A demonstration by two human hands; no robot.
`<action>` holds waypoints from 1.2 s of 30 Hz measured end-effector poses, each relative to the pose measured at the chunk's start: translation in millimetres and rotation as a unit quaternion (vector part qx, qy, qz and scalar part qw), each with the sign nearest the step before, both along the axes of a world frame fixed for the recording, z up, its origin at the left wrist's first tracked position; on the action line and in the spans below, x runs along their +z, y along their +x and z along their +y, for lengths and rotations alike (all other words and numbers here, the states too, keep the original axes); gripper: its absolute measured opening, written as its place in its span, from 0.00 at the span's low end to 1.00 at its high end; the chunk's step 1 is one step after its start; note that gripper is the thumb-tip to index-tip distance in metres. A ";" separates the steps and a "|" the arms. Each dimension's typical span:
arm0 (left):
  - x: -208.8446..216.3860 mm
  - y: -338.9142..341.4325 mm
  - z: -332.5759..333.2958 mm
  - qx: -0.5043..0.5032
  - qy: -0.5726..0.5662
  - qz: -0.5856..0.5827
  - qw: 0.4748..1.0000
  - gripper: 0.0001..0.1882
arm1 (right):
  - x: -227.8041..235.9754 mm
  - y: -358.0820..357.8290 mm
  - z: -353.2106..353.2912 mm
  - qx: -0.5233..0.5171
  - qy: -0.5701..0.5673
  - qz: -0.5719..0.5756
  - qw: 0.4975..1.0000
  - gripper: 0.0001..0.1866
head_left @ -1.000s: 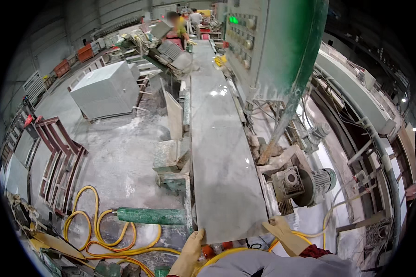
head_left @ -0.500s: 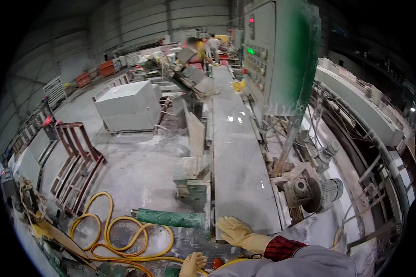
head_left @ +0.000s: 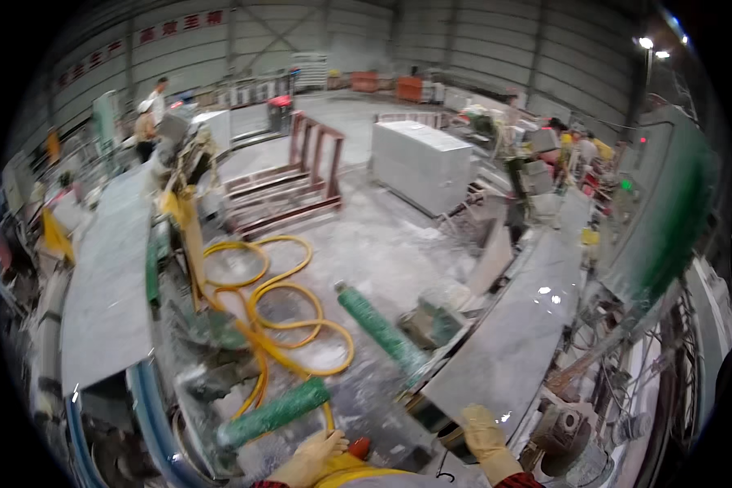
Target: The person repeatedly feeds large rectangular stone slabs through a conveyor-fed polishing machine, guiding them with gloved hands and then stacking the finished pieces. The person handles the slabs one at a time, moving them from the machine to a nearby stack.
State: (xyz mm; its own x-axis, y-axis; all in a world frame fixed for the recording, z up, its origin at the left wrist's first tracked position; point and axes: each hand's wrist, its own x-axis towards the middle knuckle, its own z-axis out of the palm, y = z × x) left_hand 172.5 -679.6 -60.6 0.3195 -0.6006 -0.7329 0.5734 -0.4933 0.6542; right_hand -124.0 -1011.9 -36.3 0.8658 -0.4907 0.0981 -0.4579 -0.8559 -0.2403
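1. The slab (head_left: 508, 333) lies flat, running away from me on my right, its near end at my right hand (head_left: 484, 435).
2. My right hand, gloved, has its fingers over the slab's near edge; I cannot tell whether they grip it.
3. My left hand (head_left: 313, 457), also gloved, is left of the slab and apart from it; I cannot tell how far its fingers are closed.
4. A green roller (head_left: 380, 327) sits just left of the slab, the yellow hose (head_left: 307, 324) farther left.
5. Right of the slab's near end is a motor (head_left: 557, 429).
6. Well left of the slab lies another slab (head_left: 112, 281).
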 end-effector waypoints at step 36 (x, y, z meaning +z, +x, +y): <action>-73.7 -211.6 554.9 0.583 0.046 -0.082 0.807 0.23 | -90.7 186.3 367.4 0.312 0.051 -0.137 0.939 0.29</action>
